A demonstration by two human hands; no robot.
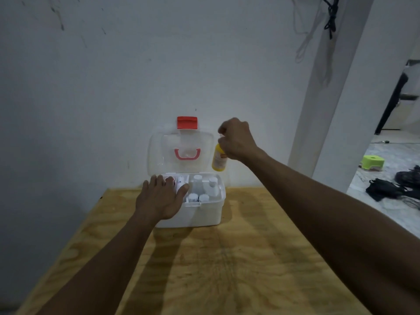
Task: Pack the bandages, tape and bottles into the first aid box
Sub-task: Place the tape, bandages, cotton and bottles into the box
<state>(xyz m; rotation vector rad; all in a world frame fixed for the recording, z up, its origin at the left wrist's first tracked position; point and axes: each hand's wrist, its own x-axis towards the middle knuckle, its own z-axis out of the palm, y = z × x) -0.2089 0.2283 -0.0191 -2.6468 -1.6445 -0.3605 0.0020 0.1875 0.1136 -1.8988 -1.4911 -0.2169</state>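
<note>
A white first aid box (pixel 204 213) stands open at the far edge of the wooden table (pixel 227 269). Its clear lid (pixel 159 153), with a pink handle and a red latch, leans back toward the wall. Several white bottles (pixel 198 185) stand inside the right half; white rolls or packets show in the left part. My left hand (pixel 160 198) lies flat with spread fingers on the box's left front corner. My right hand (pixel 236 139) hangs above and right of the box, gripping a yellow bottle (pixel 219 161) by its top. The bottle dangles beside the lid.
A white wall rises right behind the box. A white pillar (pixel 329 110) stands to the right. Beyond it on the tiled floor are a green stool (pixel 372 162) and dark clothes or bags (pixel 386 189). Black cords hang from the pillar top.
</note>
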